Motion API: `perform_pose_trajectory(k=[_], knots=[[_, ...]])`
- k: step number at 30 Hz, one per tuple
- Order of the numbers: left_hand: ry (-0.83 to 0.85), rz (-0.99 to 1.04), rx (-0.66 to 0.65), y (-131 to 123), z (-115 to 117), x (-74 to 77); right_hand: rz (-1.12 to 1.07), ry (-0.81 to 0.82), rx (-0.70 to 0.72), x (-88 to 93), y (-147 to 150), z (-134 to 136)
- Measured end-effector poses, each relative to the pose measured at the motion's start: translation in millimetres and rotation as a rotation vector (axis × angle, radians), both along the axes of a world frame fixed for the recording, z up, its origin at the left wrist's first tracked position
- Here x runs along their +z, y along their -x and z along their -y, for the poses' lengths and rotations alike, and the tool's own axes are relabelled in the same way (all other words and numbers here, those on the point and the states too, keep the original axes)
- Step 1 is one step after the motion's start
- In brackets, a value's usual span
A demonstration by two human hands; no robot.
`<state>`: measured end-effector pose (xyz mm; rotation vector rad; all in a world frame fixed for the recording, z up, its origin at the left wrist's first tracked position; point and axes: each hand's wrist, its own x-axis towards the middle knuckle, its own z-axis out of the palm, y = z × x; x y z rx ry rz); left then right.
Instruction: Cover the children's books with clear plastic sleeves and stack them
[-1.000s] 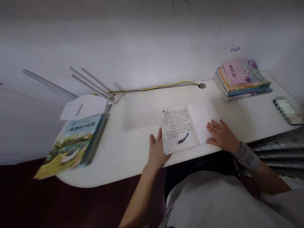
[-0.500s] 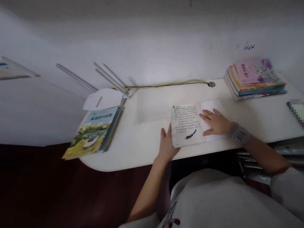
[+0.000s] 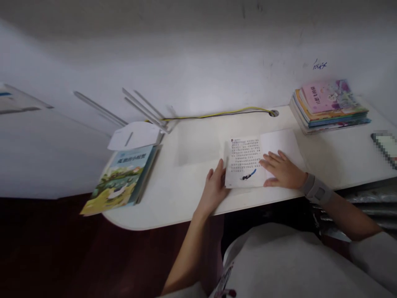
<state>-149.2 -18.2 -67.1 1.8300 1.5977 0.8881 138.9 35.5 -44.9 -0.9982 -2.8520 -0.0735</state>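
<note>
An open book [image 3: 245, 157] lies on the white desk near its front edge. Its left page carries printed text and a small blue-and-black picture; the right page [image 3: 277, 140] looks blank. My left hand [image 3: 215, 186] is at the book's left edge, its thumb and a finger showing outside the edge and its other fingers hidden behind the page. Across the lower part of the blank page, my right hand [image 3: 282, 169] rests flat with fingers spread. A grey band [image 3: 318, 189] circles the right wrist.
A stack of books [image 3: 331, 107] with a pink cover on top stands at the back right. To the left, a book with a green-and-yellow cover [image 3: 120, 178] lies by a white router [image 3: 135, 134] with antennas. A yellow cable [image 3: 211, 115] runs along the wall. A pixelated object [image 3: 386, 147] sits far right.
My left hand has shifted slightly and its fingers reach further behind the book's left edge. That left page looks slightly narrower. My right hand stays flat on the blank page, slightly lower on it.
</note>
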Motion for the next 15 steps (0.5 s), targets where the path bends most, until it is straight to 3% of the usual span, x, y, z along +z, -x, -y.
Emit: perform_pose_trajectory(k=[7,15], knots=[[0.09,0.096,-0.137,11.6,2.9,9.8,-0.01,-0.047,-0.113,-8.3,38.7,33.1],[0.013,0.244,0.06,-17.9,0.0,3.4,-0.039,-0.13,-0.208,-25.6,62.1,41.5]])
